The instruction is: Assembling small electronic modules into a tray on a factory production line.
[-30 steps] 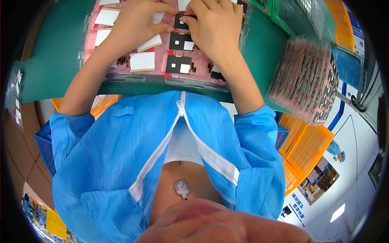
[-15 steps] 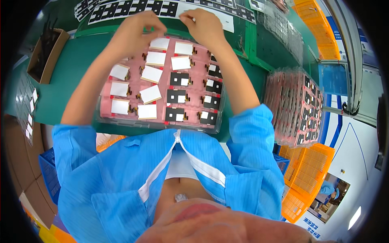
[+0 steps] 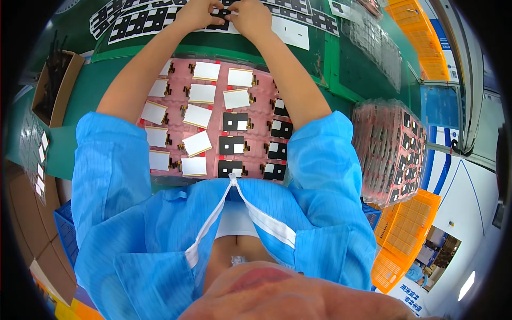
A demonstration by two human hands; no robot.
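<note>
At the far edge of the bench, my left hand (image 3: pixel 196 15) and my right hand (image 3: pixel 252 20) meet over a white sheet of black die-cut stickers (image 3: pixel 140 24). Between their pinched fingertips is a black sticker (image 3: pixel 220 15); whether it is fully off the sheet is hard to tell. Below my wrists lies a pink tray (image 3: pixel 210 114) of small flat modules with gold connector tails. Several modules show a plain white face, such as a white module (image 3: pixel 197 143). Others, towards the right, bear black stickers with white windows, such as a black-covered module (image 3: pixel 231 145).
A tall stack of filled clear trays (image 3: pixel 386 152) stands at the right, with empty clear trays (image 3: pixel 370 45) behind it. To the left is a cardboard box (image 3: pixel 65 88) of dark thin items. Orange crates (image 3: pixel 402 245) sit at the lower right. A mostly bare white sheet (image 3: pixel 290 33) lies beside my right hand.
Both hands have moved away from me, from above the tray's far edge to the sticker sheet, and now pinch a black sticker. The pink tray appears lower in view.
</note>
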